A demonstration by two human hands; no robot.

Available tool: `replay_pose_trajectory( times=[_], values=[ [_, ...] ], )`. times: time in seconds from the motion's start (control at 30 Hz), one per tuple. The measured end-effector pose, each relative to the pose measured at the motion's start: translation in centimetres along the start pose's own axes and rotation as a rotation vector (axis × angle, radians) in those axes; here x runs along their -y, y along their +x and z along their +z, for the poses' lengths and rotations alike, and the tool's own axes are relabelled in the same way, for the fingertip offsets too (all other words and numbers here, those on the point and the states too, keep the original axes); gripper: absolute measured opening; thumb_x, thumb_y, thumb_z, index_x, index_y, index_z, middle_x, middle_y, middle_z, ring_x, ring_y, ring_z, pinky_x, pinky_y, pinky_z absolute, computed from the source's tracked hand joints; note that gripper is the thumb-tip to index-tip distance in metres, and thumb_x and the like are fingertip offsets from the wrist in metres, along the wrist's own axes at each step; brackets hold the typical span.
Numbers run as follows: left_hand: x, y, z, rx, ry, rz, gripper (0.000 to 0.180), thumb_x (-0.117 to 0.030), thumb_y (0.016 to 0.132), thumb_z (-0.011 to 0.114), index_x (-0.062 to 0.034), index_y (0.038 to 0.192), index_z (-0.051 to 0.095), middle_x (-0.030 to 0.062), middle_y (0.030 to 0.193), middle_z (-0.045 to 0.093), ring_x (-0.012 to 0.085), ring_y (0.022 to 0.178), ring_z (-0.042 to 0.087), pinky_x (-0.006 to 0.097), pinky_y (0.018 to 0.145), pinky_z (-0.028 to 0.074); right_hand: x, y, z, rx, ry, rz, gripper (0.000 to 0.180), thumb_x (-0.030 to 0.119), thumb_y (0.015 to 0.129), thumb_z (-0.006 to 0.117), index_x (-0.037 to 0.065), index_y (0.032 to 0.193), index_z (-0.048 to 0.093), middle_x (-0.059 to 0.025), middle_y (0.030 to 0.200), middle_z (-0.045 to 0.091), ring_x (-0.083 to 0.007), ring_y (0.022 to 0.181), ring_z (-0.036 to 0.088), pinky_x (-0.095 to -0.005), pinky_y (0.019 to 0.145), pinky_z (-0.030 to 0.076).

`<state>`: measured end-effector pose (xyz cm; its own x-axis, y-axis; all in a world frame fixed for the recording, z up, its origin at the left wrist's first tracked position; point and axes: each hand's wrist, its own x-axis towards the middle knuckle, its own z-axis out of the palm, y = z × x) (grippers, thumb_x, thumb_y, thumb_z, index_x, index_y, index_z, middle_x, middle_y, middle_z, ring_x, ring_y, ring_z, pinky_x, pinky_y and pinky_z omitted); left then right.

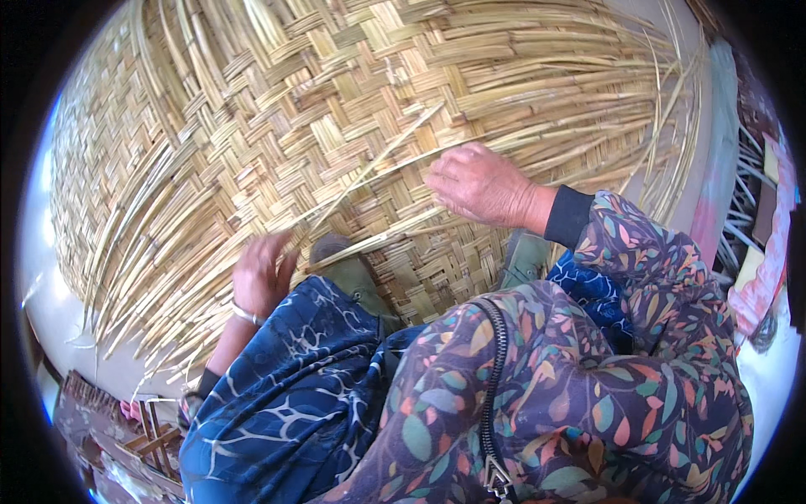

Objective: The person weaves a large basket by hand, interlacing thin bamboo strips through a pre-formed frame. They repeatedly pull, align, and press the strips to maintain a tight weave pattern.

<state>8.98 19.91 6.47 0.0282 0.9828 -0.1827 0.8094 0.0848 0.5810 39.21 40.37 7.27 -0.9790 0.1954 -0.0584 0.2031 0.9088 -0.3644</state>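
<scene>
Hands [483, 185] pressing flat, woven straw mat [252, 109]

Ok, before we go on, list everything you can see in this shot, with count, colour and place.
woven mat: one, straw yellow, fills the upper picture, lying on the ground.
loose strips: many, pale yellow, unwoven ends fanning out at the mat's left and lower-left edge; more at the upper right.
long strip: one, pale yellow, running across the mat between the two hands.
shoes: two, olive green, planted on the mat's near edge.
bangle: one, silver, on the left wrist.
left hand: blurred, on the strips at the mat's near edge; grip unclear.
right hand: pressed on the mat, fingers bent onto strips.
</scene>
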Motion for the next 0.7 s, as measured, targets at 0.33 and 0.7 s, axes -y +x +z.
replay_pose_trajectory(
  times=[0.33,0.7],
  values=[
    [1.8,-4.2,1.1,0.186,-0.564,-0.633,0.018,-0.019,0.082,0.065,-0.0010,0.083,0.065,0.0082,0.069,0.059,0.0142,0.064,0.055,0.027,0.059,0.044,-0.8,-1.2,-1.1,0.154,0.122,0.099,0.012,0.020,0.078,0.054,0.010,0.072,0.055,-0.0088,0.070,0.058,-0.0291,0.067,0.060,-0.0412,0.057,0.049],
    [2.2,1.7,-5.5,-0.223,0.517,-0.177,0.020,-0.030,0.081,0.062,-0.0110,0.086,0.059,0.0084,0.082,0.059,0.0274,0.075,0.058,0.038,0.064,0.045,-6.9,-1.0,-4.4,-0.168,-0.319,0.313,0.011,0.022,0.081,0.055,0.012,0.083,0.056,-0.0056,0.070,0.057,-0.0241,0.072,0.061,-0.0380,0.060,0.050]
  ],
)
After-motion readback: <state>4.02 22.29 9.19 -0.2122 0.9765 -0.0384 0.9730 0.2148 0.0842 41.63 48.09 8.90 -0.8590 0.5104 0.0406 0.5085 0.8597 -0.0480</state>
